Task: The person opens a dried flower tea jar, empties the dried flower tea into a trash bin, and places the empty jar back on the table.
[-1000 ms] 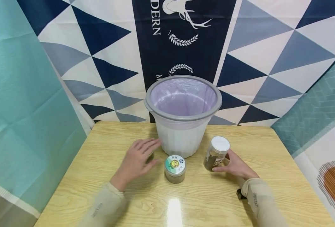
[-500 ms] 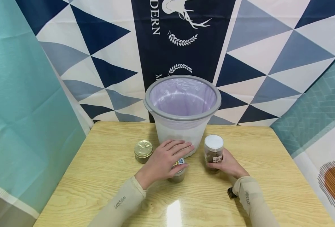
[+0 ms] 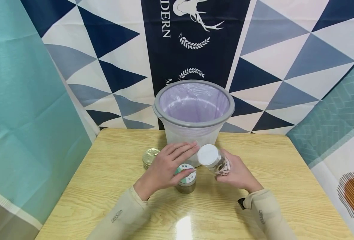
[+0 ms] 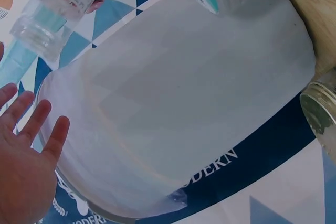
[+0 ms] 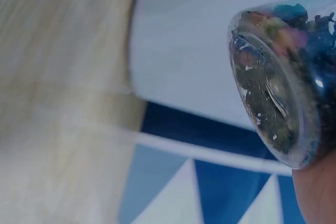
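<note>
The right hand [image 3: 237, 171] grips the white-lidded jar [image 3: 219, 164] round its body, its lid tilted toward the left hand [image 3: 166, 168], whose outstretched fingers hold nothing; the jar sits before the lined bin [image 3: 192, 124]; a firm grip low down, lid unobstructed, would likely steady it best, clear of the small round jar [image 3: 185, 188].

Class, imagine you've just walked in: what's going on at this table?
A person's right hand grips a clear, white-lidded jar, holding it tilted and off the table. The left hand is open and holds nothing, partly covering a small pot with a green-and-white lid in the head view. A gold-lidded pot stands farther left on the table. Behind them is a white bin with a grey rim and a purple liner.
</note>
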The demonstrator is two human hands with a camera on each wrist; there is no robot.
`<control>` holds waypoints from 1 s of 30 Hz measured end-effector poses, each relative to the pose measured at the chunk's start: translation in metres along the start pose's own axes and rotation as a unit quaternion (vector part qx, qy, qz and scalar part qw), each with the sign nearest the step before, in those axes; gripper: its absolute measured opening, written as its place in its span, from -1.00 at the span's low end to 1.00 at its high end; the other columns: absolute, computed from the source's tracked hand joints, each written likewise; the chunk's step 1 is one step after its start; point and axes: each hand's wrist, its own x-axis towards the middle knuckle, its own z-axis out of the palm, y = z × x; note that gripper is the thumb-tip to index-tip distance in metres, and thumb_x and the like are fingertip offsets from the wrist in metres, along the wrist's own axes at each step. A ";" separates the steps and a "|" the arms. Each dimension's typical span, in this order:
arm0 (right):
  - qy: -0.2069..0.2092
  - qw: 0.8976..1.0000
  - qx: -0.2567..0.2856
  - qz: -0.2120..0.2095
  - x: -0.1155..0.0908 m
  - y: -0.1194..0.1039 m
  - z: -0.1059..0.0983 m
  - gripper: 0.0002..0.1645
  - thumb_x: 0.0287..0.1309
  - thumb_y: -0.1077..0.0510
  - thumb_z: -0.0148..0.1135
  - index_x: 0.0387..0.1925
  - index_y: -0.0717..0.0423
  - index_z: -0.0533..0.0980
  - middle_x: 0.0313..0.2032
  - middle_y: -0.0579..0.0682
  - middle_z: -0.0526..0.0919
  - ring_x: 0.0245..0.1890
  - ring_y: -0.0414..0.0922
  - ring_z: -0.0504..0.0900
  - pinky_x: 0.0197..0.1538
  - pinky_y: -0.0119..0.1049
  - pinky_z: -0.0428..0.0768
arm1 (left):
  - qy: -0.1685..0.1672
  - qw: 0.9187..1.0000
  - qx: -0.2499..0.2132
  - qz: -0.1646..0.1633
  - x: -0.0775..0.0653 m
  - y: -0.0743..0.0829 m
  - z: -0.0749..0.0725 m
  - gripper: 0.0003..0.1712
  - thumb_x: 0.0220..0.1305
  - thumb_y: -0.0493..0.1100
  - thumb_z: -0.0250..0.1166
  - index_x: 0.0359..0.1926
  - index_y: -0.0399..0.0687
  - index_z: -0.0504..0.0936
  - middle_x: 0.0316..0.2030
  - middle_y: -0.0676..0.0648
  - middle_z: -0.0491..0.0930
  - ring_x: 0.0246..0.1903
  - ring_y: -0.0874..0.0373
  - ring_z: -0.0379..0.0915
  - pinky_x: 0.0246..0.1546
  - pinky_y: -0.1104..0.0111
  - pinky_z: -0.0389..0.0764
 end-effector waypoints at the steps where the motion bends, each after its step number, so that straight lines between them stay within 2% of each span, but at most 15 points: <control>1: -0.007 1.000 -0.003 -0.007 0.001 -0.006 0.002 -0.17 -0.41 0.32 0.60 0.07 0.01 0.52 -0.22 -0.11 0.74 -0.30 -0.29 0.66 -0.22 -0.32 0.69 | 0.002 1.000 -0.004 0.000 0.000 0.000 -0.001 -0.30 0.54 0.20 0.12 0.53 0.00 0.34 0.47 -0.01 0.42 0.40 0.08 0.37 0.45 0.25 0.37; 6: -0.029 0.998 -0.032 -0.037 0.008 -0.029 0.010 -0.16 -0.46 0.25 0.60 0.06 -0.01 0.53 -0.24 -0.18 0.71 -0.31 -0.30 0.62 -0.26 -0.34 0.67 | 0.013 1.000 -0.027 0.007 0.002 0.000 -0.003 -0.26 0.62 0.31 -0.20 0.51 -0.03 0.36 0.44 -0.08 0.45 0.39 0.05 0.38 0.48 0.26 0.34; 10: -0.035 0.996 -0.062 -0.055 0.012 -0.038 0.015 -0.14 -0.50 0.23 0.60 0.06 0.00 0.54 -0.26 -0.23 0.67 -0.33 -0.32 0.58 -0.27 -0.36 0.64 | 0.012 0.998 -0.049 0.023 0.003 0.000 -0.001 -0.26 0.63 0.29 -0.21 0.49 -0.07 0.39 0.40 -0.11 0.48 0.34 0.05 0.43 0.41 0.27 0.43; 14: -0.037 0.993 -0.089 -0.068 0.014 -0.041 0.019 -0.15 -0.51 0.18 0.60 0.04 0.01 0.53 -0.31 -0.26 0.64 -0.38 -0.35 0.55 -0.32 -0.39 0.61 | -0.002 0.998 -0.052 0.026 0.002 -0.001 0.002 -0.31 0.65 0.23 -0.21 0.48 -0.09 0.40 0.39 -0.09 0.48 0.21 0.07 0.50 0.21 0.30 0.61; 17: -0.039 0.992 -0.101 -0.069 0.015 -0.042 0.021 -0.16 -0.52 0.14 0.59 0.03 0.01 0.53 -0.34 -0.29 0.62 -0.40 -0.36 0.53 -0.35 -0.40 0.59 | -0.011 0.999 -0.028 0.030 0.002 -0.002 0.005 -0.30 0.66 0.22 -0.27 0.47 -0.12 0.37 0.34 -0.12 0.48 0.12 0.05 0.51 0.09 0.30 0.66; 21: -0.037 0.991 -0.106 -0.071 0.016 -0.044 0.022 -0.17 -0.54 0.11 0.58 0.01 0.00 0.53 -0.37 -0.30 0.60 -0.43 -0.37 0.51 -0.38 -0.41 0.55 | -0.006 0.998 0.030 0.058 0.002 -0.004 0.009 -0.29 0.67 0.19 -0.37 0.41 -0.20 0.36 0.20 -0.20 0.50 0.03 0.01 0.51 0.01 0.29 0.69; 25: -0.031 0.989 -0.117 -0.086 0.017 -0.047 0.025 -0.16 -0.57 0.06 0.59 -0.01 0.01 0.53 -0.39 -0.30 0.60 -0.44 -0.38 0.50 -0.40 -0.41 0.54 | 0.021 0.994 0.072 0.081 0.004 -0.007 0.014 -0.31 0.67 0.15 -0.45 0.27 -0.23 0.41 0.07 -0.22 0.51 -0.07 0.01 0.54 -0.06 0.30 0.69; 30: -0.030 0.987 -0.125 -0.094 0.016 -0.049 0.028 -0.18 -0.57 0.04 0.58 -0.03 0.02 0.53 -0.41 -0.30 0.58 -0.46 -0.39 0.48 -0.42 -0.43 0.51 | 0.048 0.990 0.098 0.090 0.007 -0.007 0.017 -0.35 0.66 0.10 -0.49 0.14 -0.20 0.43 -0.05 -0.18 0.53 -0.22 0.08 0.54 -0.22 0.35 0.67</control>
